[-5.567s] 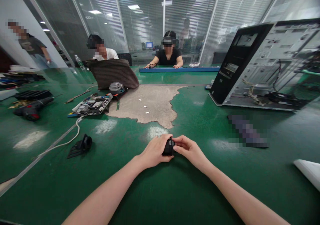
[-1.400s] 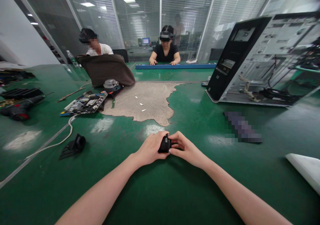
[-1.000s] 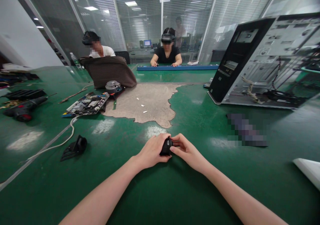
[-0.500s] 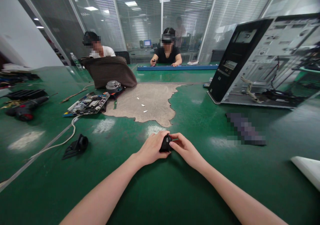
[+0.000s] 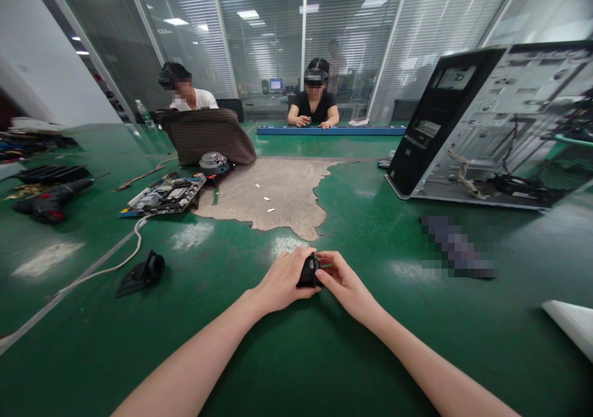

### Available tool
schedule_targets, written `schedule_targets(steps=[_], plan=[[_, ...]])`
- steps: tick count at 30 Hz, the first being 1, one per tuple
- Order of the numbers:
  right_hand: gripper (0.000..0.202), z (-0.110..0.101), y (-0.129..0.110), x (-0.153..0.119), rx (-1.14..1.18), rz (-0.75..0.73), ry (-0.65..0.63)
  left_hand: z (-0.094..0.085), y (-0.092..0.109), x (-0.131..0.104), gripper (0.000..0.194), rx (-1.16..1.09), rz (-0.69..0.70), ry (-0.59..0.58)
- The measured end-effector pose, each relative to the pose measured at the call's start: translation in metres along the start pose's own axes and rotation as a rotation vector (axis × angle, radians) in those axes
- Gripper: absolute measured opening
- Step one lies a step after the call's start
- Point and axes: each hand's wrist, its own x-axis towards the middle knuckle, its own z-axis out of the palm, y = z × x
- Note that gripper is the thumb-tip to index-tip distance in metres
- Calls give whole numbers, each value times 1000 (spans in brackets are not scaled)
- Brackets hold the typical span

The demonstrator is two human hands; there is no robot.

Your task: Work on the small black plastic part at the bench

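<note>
A small black object [image 5: 308, 272] is between my two hands, low in the middle of the view over the green table [image 5: 222, 355]. My left hand [image 5: 285, 281] wraps round its left side, thumb below and fingers over the top. On its right side, my right hand [image 5: 341, 283] grips the edge with thumb and fingertips. The fingers cover part of the object, so its full shape is hidden. To the left lies a black plastic part [image 5: 142, 273] with a round opening.
An open computer case [image 5: 445, 126] stands at the right, near a blurred dark object [image 5: 456, 247]. At the left are a circuit board [image 5: 164, 194], a cable [image 5: 138, 238] and a power drill [image 5: 53, 201]. Two people sit across the table behind a blue bar [image 5: 331, 131].
The whole view has shifted slightly, so the scene sits a little lower. Both hands keep their hold on the black object. The far person's hand in black clothing has moved inward.
</note>
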Motion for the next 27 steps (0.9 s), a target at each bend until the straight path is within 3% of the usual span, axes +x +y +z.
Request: schedule_targets(steps=[6,13,20,27], plan=[[23,-4,-3,-4,54,-1,-91,0,0,0,62,5,-3,-17],[16,0,1,2,28,-4,-2,-2,2,0,63,-8,4,-6],[21,-3,-2,-2,61,3,-84,-3,2,0,63,-19,0,-16],[13,-1,1,2,29,-17,-12,-1,1,0,66,-20,-2,-11]])
